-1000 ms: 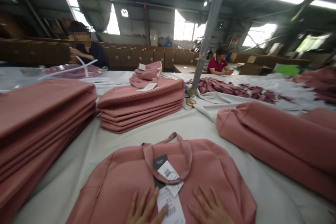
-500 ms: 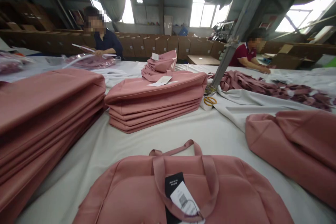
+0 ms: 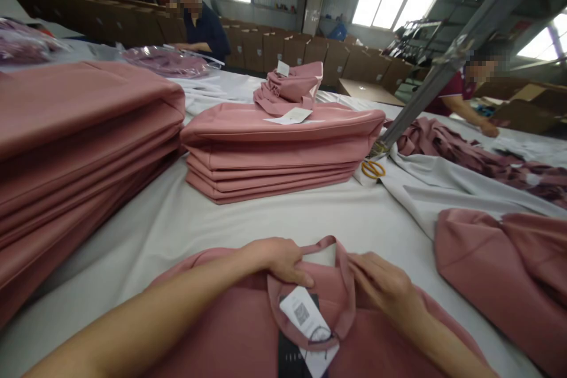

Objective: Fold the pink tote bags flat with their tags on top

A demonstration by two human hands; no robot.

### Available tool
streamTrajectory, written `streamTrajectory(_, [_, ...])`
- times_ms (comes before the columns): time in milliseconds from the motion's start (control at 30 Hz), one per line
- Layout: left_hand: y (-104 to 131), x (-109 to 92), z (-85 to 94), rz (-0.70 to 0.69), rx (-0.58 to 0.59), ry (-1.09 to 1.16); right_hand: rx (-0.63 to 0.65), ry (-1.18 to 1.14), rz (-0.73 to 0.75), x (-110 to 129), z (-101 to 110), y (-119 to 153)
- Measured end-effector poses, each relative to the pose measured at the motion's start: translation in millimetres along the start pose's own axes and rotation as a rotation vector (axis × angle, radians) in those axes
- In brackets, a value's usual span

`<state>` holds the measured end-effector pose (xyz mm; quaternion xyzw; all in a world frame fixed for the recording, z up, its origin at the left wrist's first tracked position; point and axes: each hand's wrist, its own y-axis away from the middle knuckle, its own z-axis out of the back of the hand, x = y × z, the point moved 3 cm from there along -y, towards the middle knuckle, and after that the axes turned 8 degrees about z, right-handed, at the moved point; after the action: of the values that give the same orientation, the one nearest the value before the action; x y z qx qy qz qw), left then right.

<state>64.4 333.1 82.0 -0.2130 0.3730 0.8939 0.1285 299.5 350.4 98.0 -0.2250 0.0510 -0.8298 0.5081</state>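
A pink handbag (image 3: 234,331) lies flat in front of me, its top edge facing away. Its front handle (image 3: 348,307) loops down over the body, with a white tag (image 3: 302,310) and a black tag (image 3: 289,360) hanging there. My left hand (image 3: 283,258) is closed at the left base of the handle, thumb on the near side and fingertips hidden. On the other side, my right hand (image 3: 386,281) has its fingers pressed together against the right handle strap at the bag's top edge. The back handle (image 3: 325,242) arches up between both hands.
Folded pink bags stand in a stack (image 3: 283,153) ahead and a taller stack (image 3: 88,124) at left. Another pink bag (image 3: 500,271) lies at right. Yellow-handled scissors (image 3: 372,169) lie by a slanting metal post (image 3: 425,100). Two people work across the table.
Both my hands have come into view and taken hold at the bag's handle area. The white tag has shifted slightly. My view has tilted down and turned; the person at left has lowered a white strip.
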Motion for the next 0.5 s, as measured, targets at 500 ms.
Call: streamTrajectory(500, [63, -53, -0.6, -0.108, 0.002, -0.400, 0.982, -0.311, 0.139, -14, -50, -131])
